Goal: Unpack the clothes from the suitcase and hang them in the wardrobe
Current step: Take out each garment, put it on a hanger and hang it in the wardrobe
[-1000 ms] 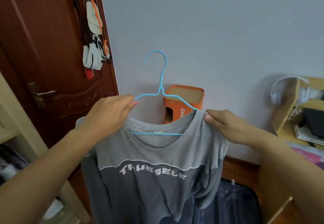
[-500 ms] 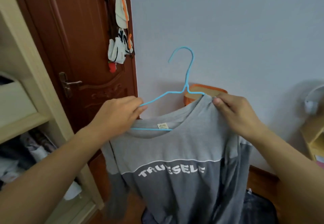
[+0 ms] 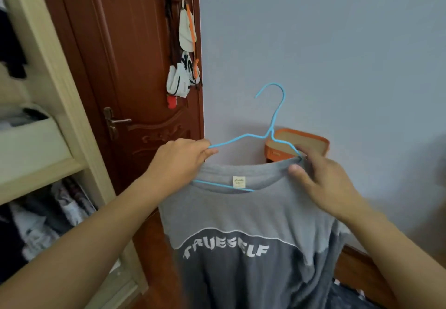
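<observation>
Grey two-tone T-shirt on a blue wire hanger, held up before a pale wall.

Head view: the shirt is lighter grey above a curved white line and darker below, with white "TRUESELF" lettering and a small neck label; its collar sits over the hanger's lower bar. The left hand pinches the hanger's left arm together with the shirt's shoulder. The right hand has its thumb and fingers curled around the collar at the hanger's right arm. Left of the shirt stand an open wardrobe with folded clothes on its shelves and a brown door with white caps hanging at its edge. An orange box is partly hidden behind the hanger and right hand.
</observation>
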